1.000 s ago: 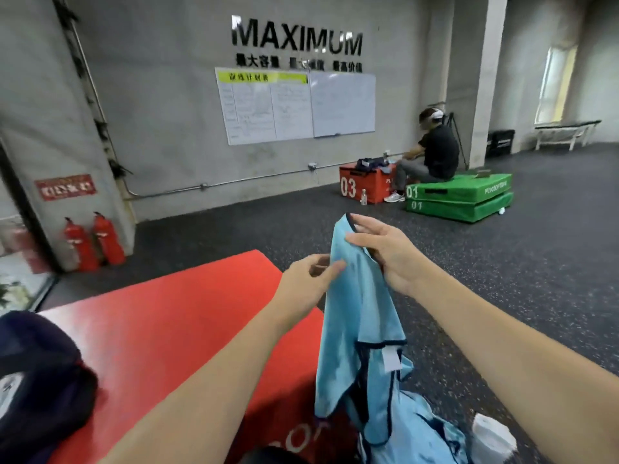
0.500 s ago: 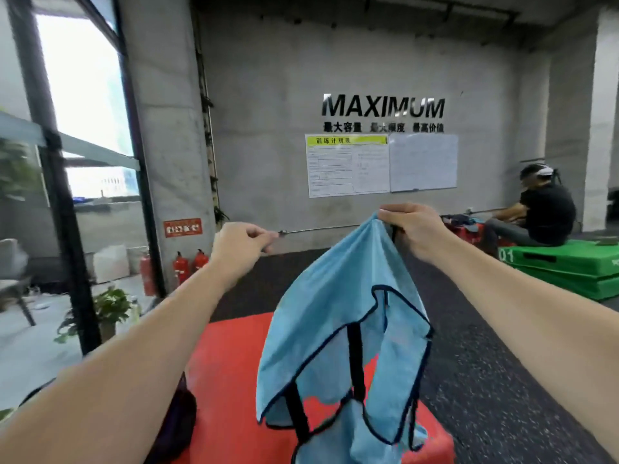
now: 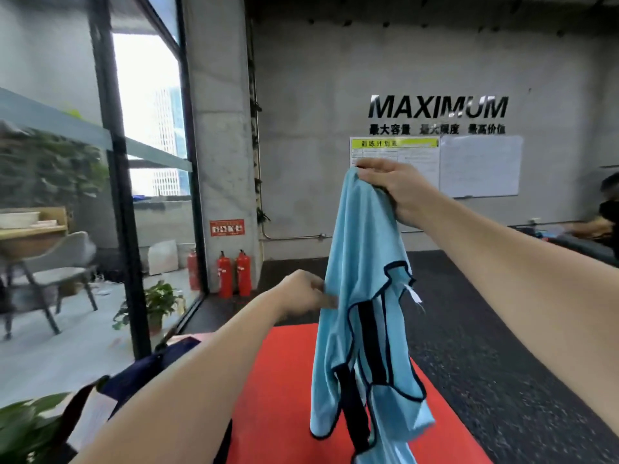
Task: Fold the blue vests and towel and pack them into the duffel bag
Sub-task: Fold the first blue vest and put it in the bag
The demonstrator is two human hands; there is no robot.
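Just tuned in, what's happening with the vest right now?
A person holds a blue vest up in the air above the red mat. The right hand grips its top edge, and the left hand pinches its side lower down. The dark duffel bag sits at lower left. Nothing looks folded yet.

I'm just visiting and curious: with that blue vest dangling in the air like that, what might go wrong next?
1. The right hand holds the blue vest by one bunched top corner only, so it could slip out and drop.
2. The left hand only pinches the vest's side edge; the cloth hangs twisted and may fold crooked.
3. The vest's lower end trails over the edge of the red mat, so it might slide down to the dark floor.
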